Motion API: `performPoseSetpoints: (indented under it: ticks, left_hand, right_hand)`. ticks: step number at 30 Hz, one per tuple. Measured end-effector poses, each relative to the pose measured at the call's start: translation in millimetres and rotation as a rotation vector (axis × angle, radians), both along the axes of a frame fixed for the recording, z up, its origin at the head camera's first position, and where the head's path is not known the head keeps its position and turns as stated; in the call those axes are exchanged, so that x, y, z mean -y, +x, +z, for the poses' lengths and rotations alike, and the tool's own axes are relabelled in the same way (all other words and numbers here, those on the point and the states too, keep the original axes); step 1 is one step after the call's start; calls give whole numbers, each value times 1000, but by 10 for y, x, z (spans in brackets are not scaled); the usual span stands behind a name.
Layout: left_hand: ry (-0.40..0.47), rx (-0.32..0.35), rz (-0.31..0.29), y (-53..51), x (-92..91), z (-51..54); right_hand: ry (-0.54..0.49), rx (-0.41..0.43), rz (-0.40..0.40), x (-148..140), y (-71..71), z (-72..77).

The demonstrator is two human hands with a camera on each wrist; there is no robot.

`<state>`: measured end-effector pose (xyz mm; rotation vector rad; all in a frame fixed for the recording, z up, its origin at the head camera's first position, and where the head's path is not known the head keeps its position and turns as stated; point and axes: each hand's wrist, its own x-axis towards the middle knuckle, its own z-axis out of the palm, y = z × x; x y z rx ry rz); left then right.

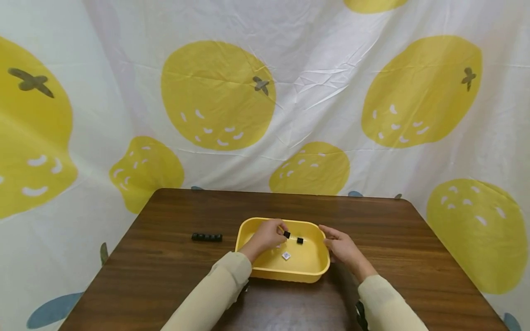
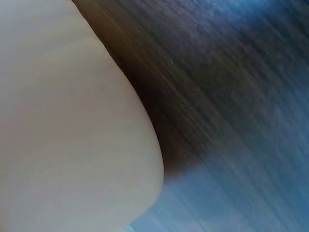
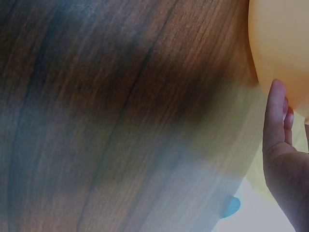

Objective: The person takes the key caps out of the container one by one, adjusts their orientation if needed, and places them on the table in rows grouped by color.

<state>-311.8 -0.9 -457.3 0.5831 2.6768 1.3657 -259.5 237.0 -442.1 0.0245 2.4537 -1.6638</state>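
Observation:
Inside a yellow plastic tray point(image 1: 269, 274) on the table, my left hand point(image 1: 267, 236) pinches a small black block point(image 1: 287, 234) between thumb and fingertips. Right of it, on the tray's floor, lies another black block point(image 1: 300, 240). A small white square piece point(image 1: 286, 255) with a mark on its face lies nearer me, and a second white piece point(image 1: 278, 246) is partly hidden by my left hand. My right hand point(image 1: 343, 248) touches the tray's right side; in the right wrist view its fingers point(image 3: 274, 116) are fairly straight against the outer wall.
A short row of several black blocks point(image 1: 207, 237) lies left of the tray on the dark wooden table point(image 1: 178, 285). Behind the table hangs a white cloth point(image 1: 306, 92) with a lemon print. The left wrist view shows mainly a sleeve point(image 2: 72, 130) and the tabletop.

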Motion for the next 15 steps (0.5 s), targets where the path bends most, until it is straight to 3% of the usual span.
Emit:
performPoseSetpoints:
  ticks: [10,15]
  left_hand:
    - [28,23,-9,28,40,33]
    - [-17,-16,-3,20,37,49]
  right_hand:
    - [9,12,-18,16,-15,-5]
    - [0,15,-15,16,-15,3]
